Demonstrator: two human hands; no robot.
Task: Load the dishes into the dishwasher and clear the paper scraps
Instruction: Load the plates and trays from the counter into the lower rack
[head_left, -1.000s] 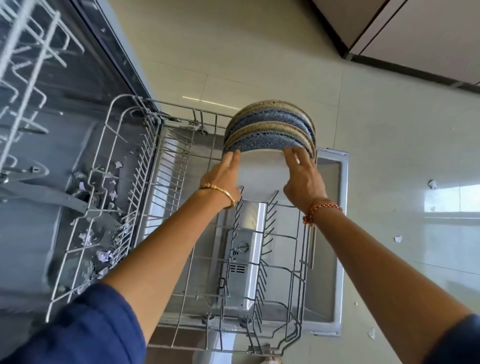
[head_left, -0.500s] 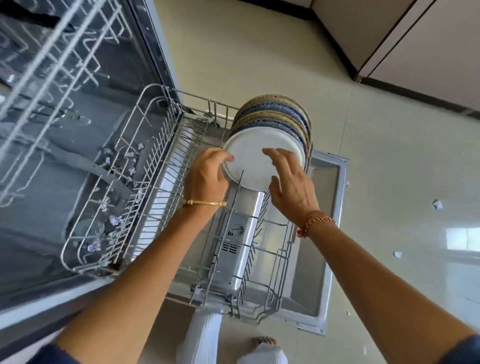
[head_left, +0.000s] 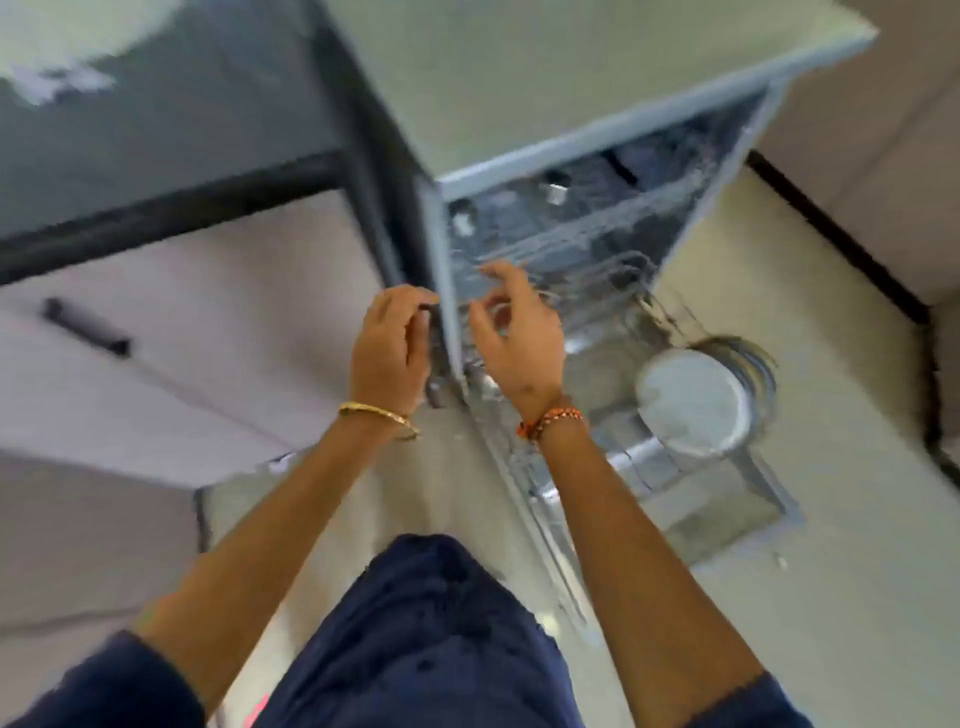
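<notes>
Clearly blurred, the head view was turned down over a dark blue garment (head_left: 415, 634). Both bare forearms were stretched forward. The left hand (head_left: 387, 348), with a gold bangle (head_left: 379, 413) at the wrist, was held at the outer side edge of the dishwasher (head_left: 597, 244); its fingers were bent, but whether anything was gripped could not be told. The right hand (head_left: 517, 340), with an orange thread bracelet (head_left: 550, 421), was raised before the racks with fingers loosely curled, and nothing was held in it. The hands were kept near each other, not touching. The plates (head_left: 696, 402) were stood on edge in the pulled-out lower rack (head_left: 649, 467) above the open door. Pale floor tiles (head_left: 857, 545) and a cabinet front with a dark handle (head_left: 85, 327) were seen around.
</notes>
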